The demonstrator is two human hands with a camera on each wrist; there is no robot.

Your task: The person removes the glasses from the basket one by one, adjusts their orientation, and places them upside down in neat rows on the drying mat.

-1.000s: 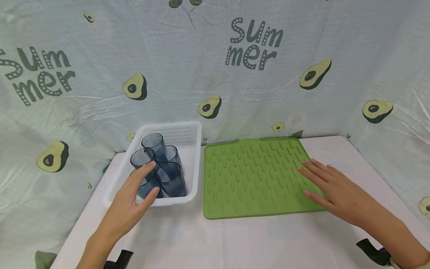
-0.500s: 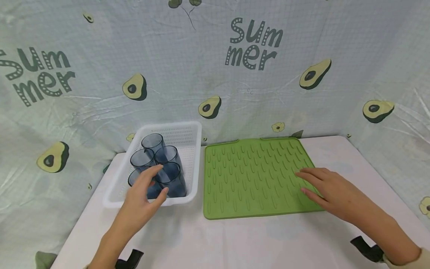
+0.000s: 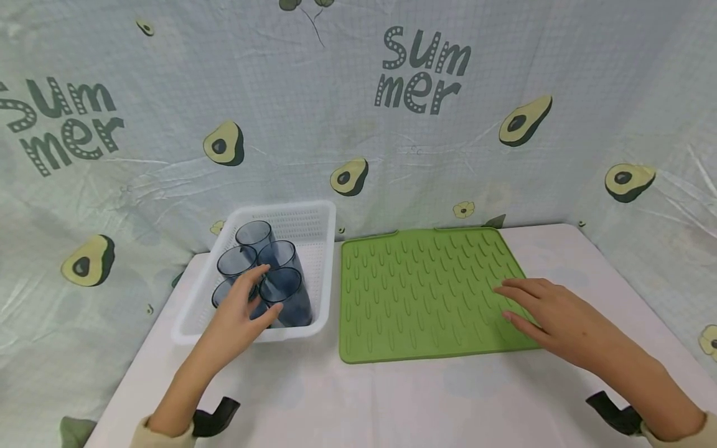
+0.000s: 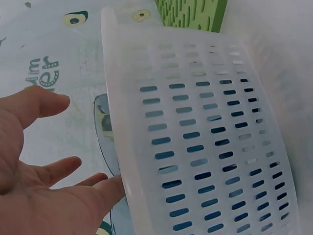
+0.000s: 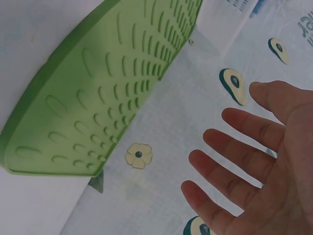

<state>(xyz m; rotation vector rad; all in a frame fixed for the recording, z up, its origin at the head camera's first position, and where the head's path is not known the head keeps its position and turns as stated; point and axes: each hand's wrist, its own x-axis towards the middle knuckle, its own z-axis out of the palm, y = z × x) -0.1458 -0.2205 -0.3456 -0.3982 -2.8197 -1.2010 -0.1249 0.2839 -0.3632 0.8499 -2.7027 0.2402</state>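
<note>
Avocado-print cloth (image 3: 302, 118) backs a pale desk (image 3: 392, 404). Left of the frame's centre, blue glasses (image 3: 287, 292) stand in a basket (image 3: 302, 332), the left hand (image 3: 236, 323) spread wide at them, contact unclear. Right of centre, the right hand (image 3: 554, 316), also wide, hovers by a mat (image 3: 422, 295).

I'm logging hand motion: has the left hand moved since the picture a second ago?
Yes: in the head view, the left hand has shifted rightward against the white basket.
</note>
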